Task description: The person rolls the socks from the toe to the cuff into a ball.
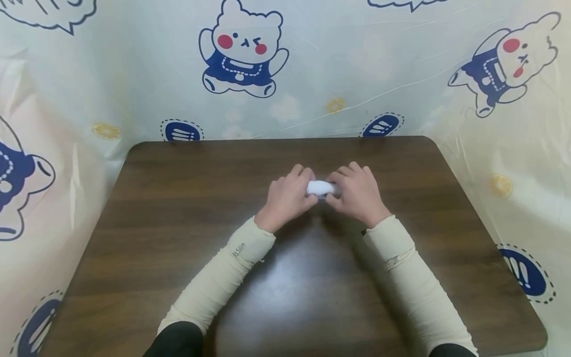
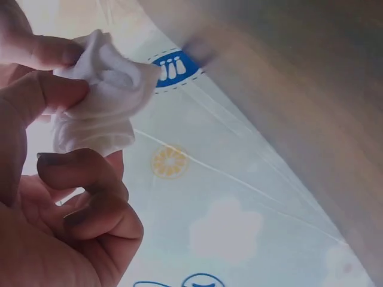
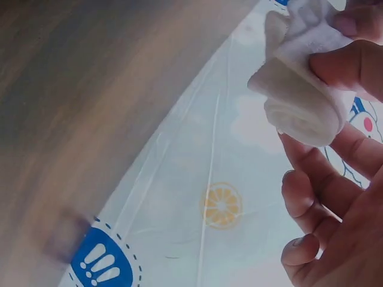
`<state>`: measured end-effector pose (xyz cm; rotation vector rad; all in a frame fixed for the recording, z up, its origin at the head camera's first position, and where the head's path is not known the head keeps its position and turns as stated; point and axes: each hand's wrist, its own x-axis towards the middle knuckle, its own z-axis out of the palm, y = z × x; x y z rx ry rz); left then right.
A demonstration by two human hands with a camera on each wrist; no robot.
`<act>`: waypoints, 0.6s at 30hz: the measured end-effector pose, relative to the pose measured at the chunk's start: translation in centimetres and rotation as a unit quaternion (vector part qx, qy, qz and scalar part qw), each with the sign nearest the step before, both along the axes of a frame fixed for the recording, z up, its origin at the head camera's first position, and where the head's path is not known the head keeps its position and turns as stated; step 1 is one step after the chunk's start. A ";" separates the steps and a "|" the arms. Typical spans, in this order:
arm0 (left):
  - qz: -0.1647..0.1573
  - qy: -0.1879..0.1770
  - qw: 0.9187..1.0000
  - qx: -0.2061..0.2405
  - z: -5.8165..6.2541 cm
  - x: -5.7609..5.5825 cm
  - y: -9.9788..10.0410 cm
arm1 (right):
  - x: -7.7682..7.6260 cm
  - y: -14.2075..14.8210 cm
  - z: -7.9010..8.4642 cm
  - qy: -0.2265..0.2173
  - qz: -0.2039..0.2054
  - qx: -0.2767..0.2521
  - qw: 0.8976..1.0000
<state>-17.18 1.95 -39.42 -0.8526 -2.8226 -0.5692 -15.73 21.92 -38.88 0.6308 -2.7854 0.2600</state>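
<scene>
A small rolled white sock (image 1: 320,188) is held level between both hands over the far middle of the table. My left hand (image 1: 289,196) pinches its left end, thumb on the near side. At the opposite end, my right hand (image 1: 359,193) grips it the same way. In the left wrist view the sock (image 2: 111,98) is soft, with a loose, folded edge above a coiled lower part. The right wrist view shows the thumb pressing the sock's (image 3: 302,107) upper fabric, with the coiled layers at its lower end.
A dark brown wooden table (image 1: 187,198) with rounded corners lies under both arms. Behind it and at both sides hangs a pale curtain (image 1: 321,64) printed with bears, orange slices and blue ovals, close against the table's edges.
</scene>
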 end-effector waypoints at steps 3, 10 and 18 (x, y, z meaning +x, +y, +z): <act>0.000 -0.006 1.000 -0.002 0.5 0.1 0.0 | -0.1 0.0 0.1 -0.012 -0.001 -0.012 1.000; 0.014 -0.033 0.999 0.009 0.3 0.6 -0.7 | -0.2 -0.6 0.8 -0.020 0.000 -0.083 0.996; 0.009 -0.144 0.984 0.103 0.9 1.2 -1.3 | -0.3 -2.7 2.8 0.023 0.100 -0.241 0.965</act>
